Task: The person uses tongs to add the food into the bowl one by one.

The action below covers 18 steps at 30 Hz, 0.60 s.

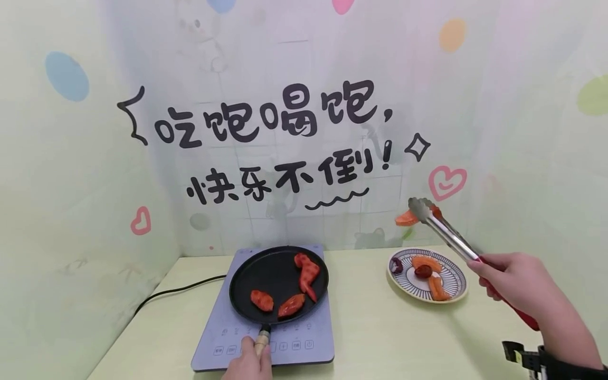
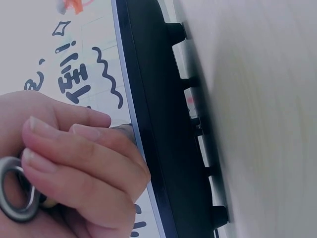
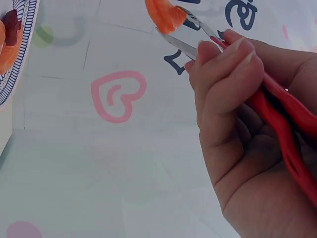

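From the head view, the right hand [image 1: 518,279] holds red-handled metal tongs [image 1: 451,240] raised above the round blue-striped plate [image 1: 453,295] on the pale green desk [image 1: 380,338]. The tongs' grip is narrow, clamped on an orange slice of food [image 1: 406,218] held in the air over the plate's far side. More orange and dark red pieces lie on the plate. To the left, the left hand [image 1: 249,361] grips the wooden handle [image 1: 262,342] of a black round frying pan [image 1: 266,274] that sits on a grey induction cooktop [image 1: 294,348]; three reddish pieces of food lie in the pan. On the wall behind, big black writing reads "吃饱喝饱, 快乐不倒!", with pink hearts and coloured dots about it.

In the left wrist view, the fingers [image 2: 84,163] are curled round the pan handle, with a metal ring [image 2: 12,191] at its end showing beside them; the cooktop's dark edge [image 2: 163,124] runs alongside.

In the right wrist view, the hand [image 3: 237,129] is wrapped round the red tong handles [image 3: 282,124], and the orange slice [image 3: 166,15] is pinched at the tips, well apart from the plate rim [image 3: 17,54] at the left edge.
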### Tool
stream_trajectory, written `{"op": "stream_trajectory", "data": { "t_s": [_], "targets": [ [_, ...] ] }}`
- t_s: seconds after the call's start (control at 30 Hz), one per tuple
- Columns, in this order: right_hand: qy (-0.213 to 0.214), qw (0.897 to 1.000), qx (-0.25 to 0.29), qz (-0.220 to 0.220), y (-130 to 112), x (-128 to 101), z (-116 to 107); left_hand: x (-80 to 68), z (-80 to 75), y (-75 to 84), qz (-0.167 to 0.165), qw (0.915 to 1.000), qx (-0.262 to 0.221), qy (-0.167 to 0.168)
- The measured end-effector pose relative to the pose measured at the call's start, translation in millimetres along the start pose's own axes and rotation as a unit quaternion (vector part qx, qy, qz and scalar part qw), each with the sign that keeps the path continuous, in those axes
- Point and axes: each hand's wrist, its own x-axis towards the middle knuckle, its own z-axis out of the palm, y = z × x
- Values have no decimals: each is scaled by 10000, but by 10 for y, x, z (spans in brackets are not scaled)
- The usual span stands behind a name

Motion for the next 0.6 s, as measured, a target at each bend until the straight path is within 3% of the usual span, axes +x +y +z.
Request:
{"op": "stream_trajectory", "data": {
  "t_s": [0.17,0.33,0.6],
  "targets": [
    [207,9996,155,-75,-31,5,15,10,6,-2,22,10000,27,-16],
    [335,9993,-72,-146,-89,-4,36,5,-10,-1,78,10000,-31,-22],
    [1059,9921,87,-661,-252,-25,139,-23,-24,7,200,9998,-29,64]
  ]
}}
